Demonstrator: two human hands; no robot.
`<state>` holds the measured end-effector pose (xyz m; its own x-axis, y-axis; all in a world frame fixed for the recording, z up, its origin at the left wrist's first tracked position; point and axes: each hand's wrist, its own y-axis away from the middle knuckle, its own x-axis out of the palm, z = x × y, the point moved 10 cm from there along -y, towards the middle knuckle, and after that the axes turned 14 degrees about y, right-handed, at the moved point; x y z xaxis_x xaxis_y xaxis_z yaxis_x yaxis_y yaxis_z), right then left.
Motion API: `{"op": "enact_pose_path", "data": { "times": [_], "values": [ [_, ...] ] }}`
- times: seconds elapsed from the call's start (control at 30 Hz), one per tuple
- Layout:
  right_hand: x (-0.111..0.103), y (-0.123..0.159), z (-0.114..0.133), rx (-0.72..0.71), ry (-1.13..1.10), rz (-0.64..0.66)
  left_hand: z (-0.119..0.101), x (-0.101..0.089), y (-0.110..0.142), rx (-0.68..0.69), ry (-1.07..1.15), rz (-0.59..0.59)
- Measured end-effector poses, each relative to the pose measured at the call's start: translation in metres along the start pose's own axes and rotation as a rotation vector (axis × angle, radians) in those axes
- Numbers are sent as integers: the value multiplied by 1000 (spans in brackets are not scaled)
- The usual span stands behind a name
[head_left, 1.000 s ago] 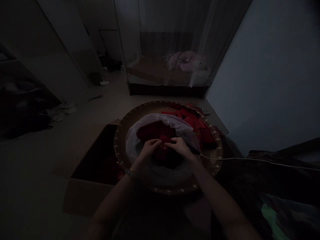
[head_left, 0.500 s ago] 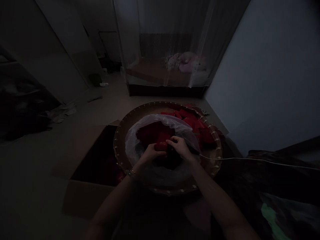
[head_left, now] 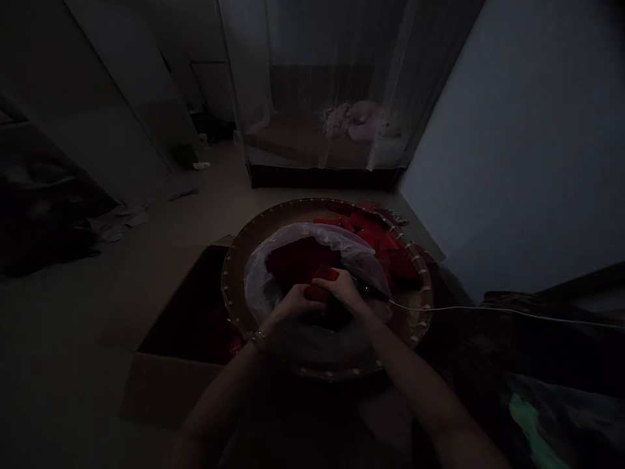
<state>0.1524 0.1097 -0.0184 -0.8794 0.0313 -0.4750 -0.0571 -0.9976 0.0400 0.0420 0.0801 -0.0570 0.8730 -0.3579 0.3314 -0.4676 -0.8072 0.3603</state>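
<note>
Over the mouth of a whitish plastic bag, my left hand and my right hand are closed on a small red piece. It looks like folded cloth or paper; the dim light hides its exact kind. More dark red material lies inside the bag. The bag sits in a round woven bamboo tray. Just beside my right hand is a black, handle-like tool with a thin white cord running off to the right.
Red pieces are heaped at the tray's far right. An open cardboard box with red items inside stands at the left. Behind is a bed behind a sheer net; a pale wall rises at the right. Dark fabric lies at lower right.
My right hand has shifted slightly down and left, closer to the left hand. The red piece now shows higher above the fingers, and more of the black tool is visible.
</note>
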Motion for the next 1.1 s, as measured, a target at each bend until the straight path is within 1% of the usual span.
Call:
{"op": "enact_pose_path", "data": {
  "times": [0.1,0.17,0.27,0.33,0.4,0.47,0.53,0.6,0.67,0.7,0.77,0.87,0.97,1.03,1.1],
  "values": [
    [0,-4,-10,47,-69,-8,4,1,1,-41,-7,34],
    [0,-6,-15,51,-72,-20,2,2,1,-32,-3,46],
    [3,-6,-12,3,7,-4,-1,0,-1,-17,62,15],
    [1,-7,-8,-32,62,6,1,1,-2,-33,122,8],
    [-12,-9,-4,-71,101,-51,3,1,-4,-46,173,8],
    [-34,-9,-2,-129,180,-162,5,-3,-6,-41,214,-13],
    [-51,-6,-1,-206,367,-222,6,-9,-8,-20,264,-37],
    [-53,0,-7,-266,670,-195,6,-12,-9,-9,318,-41],
    [-49,6,-21,-265,926,-126,7,-12,-10,-23,372,-27],
    [-47,8,-28,-249,1020,-99,8,-11,-10,-35,396,-17],
    [-45,12,-39,-210,1140,-69,7,-9,-9,-49,433,6],
    [-46,11,-48,-137,1226,-72,6,-7,-8,-49,458,38],
    [-47,8,-55,-91,1271,-52,6,-10,-9,-14,459,50],
    [-48,7,-58,-95,1266,-33,6,-11,-10,5,450,58],
    [-51,6,-58,-119,1211,-25,6,-11,-10,15,438,63]
  ]
}}
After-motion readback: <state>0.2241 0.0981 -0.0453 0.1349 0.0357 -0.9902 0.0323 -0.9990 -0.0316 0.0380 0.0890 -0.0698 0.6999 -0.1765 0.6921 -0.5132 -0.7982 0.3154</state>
